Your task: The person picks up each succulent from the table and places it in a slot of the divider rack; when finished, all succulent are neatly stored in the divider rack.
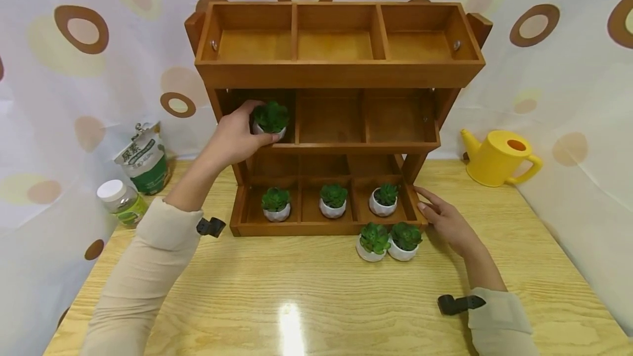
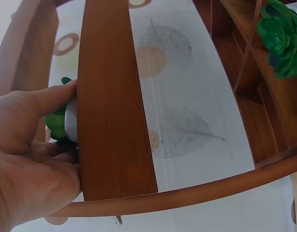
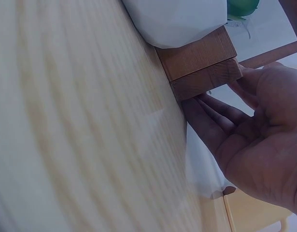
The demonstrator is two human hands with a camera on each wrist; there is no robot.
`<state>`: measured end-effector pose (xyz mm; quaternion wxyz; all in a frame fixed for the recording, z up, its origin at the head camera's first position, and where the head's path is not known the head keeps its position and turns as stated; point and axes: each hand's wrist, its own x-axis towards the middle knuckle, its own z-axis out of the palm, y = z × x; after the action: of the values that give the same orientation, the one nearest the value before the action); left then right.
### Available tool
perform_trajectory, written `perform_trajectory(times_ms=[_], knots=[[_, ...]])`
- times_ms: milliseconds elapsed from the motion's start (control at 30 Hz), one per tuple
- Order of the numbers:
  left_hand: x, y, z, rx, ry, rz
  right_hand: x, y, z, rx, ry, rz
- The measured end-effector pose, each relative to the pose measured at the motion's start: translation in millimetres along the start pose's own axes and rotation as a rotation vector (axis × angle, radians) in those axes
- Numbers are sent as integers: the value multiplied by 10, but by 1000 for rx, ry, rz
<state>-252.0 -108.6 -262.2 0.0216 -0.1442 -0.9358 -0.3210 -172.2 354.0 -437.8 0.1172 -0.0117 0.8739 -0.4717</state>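
My left hand (image 1: 240, 133) grips a small potted succulent (image 1: 272, 118) in the left compartment of the wooden rack's middle tier, thumb in front of its white pot. In the left wrist view, the tier's front board (image 2: 114, 106) hides part of that pot. My right hand (image 1: 447, 224) rests against the right end of the bottom tier (image 1: 316, 228), its fingers fairly straight along the wood. Three more potted succulents (image 1: 333, 201) stand in the bottom tier, one per compartment. Two others, one succulent (image 1: 373, 242) beside another succulent (image 1: 405, 240), stand on the table before the rack's right front.
A yellow watering can (image 1: 499, 157) stands at the right back of the table (image 1: 237, 295). At left are a green and white pouch (image 1: 145, 161) and a clear jar with a white lid (image 1: 122, 202). The rack's top tier (image 1: 341, 74) overhangs the middle one.
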Motion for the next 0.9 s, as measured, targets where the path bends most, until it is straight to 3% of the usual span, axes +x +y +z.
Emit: perform_trajectory(times_ms=[600, 900], knots=[[-141, -38, -71, -12, -11, 8, 10, 41, 8, 1, -2, 7], [-340, -27, -143, -81, 52, 60, 13, 10, 2, -3, -4, 10]])
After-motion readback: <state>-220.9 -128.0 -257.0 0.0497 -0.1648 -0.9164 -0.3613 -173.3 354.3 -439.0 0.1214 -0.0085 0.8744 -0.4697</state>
